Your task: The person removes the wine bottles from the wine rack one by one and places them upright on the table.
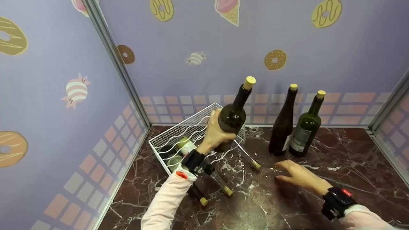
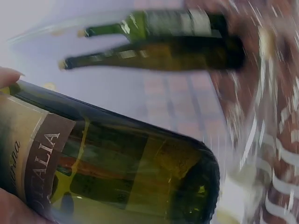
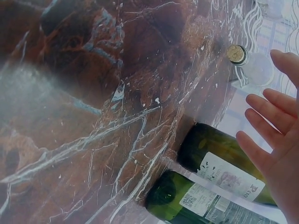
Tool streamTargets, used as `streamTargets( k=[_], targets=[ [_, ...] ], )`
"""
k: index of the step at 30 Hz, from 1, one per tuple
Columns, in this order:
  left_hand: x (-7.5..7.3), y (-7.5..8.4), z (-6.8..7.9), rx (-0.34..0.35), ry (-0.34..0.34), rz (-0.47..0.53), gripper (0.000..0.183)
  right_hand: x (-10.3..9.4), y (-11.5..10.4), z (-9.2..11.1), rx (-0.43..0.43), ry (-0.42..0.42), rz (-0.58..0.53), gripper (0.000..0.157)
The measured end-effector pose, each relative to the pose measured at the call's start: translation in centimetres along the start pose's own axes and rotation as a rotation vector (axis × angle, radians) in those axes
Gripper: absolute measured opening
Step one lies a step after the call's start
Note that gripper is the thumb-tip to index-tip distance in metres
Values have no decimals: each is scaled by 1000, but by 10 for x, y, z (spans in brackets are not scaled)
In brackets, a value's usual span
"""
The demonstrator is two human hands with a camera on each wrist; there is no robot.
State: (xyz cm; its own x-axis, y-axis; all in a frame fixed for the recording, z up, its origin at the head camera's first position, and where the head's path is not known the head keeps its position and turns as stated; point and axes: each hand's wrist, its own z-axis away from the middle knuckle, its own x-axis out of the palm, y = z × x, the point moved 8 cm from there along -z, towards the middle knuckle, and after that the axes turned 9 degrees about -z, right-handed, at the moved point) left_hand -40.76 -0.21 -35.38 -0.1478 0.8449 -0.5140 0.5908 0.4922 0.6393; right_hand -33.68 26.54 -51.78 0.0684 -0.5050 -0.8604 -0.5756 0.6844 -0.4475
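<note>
My left hand [image 1: 214, 132] grips a dark green wine bottle [image 1: 232, 116] by its body, tilted with the corked neck up, above a white wire wine rack [image 1: 191, 123]. The left wrist view shows that bottle's label [image 2: 35, 149] and its base close up. Several corked bottles lie in the rack, their necks pointing toward me. My right hand [image 1: 302, 175] hovers over the table with fingers extended, holding nothing. Behind it stand a slim brown bottle [image 1: 282, 127] and a green bottle [image 1: 306, 127], upright side by side and corked.
The dark red marbled table [image 1: 252, 204] meets patterned purple walls [image 1: 191, 38] at the back and sides. A clear bottle's corked neck [image 1: 250, 158] juts from the rack's right part, and another clear neck [image 1: 223, 187] and a dark neck [image 1: 198, 195] stick out in front.
</note>
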Motion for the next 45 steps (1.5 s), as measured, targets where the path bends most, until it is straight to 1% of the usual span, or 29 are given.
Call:
streamTargets(
  k=[3, 7, 11, 13, 16, 18, 23, 27, 29, 31, 35, 40, 43, 45],
  targets=[
    [11, 1, 10, -50, -20, 102, 79, -1, 1, 0, 9, 3, -2, 46],
    [31, -1, 26, -92, -56, 188, 78, 0, 3, -2, 41, -8, -17, 47],
    [50, -6, 40, -119, -71, 268, 76, 2, 5, -2, 82, -24, -36, 48],
    [59, -8, 47, -133, -75, 319, 76, 2, 6, -2, 89, -25, -36, 48],
    [70, -11, 57, -158, -76, 391, 79, 1, 6, -2, 76, -19, -18, 48],
    [77, -13, 62, -176, -78, 411, 80, 0, 5, -2, 68, -12, -14, 48],
    [91, -17, 74, -210, -83, 425, 85, -7, 3, -6, 56, 2, -20, 48],
    [98, -18, 81, -228, -70, 427, 88, -19, -2, -12, 25, 55, -46, 46],
    [100, -19, 83, -236, -65, 409, 89, -25, -3, -15, 20, 88, -82, 45],
    [103, -19, 85, -243, -62, 402, 90, -31, -3, -18, 36, 118, -135, 44],
    [108, -20, 88, -252, -60, 415, 88, -44, -8, -26, 58, 176, -241, 41],
    [114, -22, 91, -255, -62, 412, 94, -61, -24, -40, 50, 224, -360, 38],
    [107, -9, 93, -260, -72, 410, 87, -69, -38, -50, 43, 241, -459, 38],
    [108, -6, 95, -273, -77, 405, 81, -72, -50, -56, 20, 256, -549, 39]
  ],
)
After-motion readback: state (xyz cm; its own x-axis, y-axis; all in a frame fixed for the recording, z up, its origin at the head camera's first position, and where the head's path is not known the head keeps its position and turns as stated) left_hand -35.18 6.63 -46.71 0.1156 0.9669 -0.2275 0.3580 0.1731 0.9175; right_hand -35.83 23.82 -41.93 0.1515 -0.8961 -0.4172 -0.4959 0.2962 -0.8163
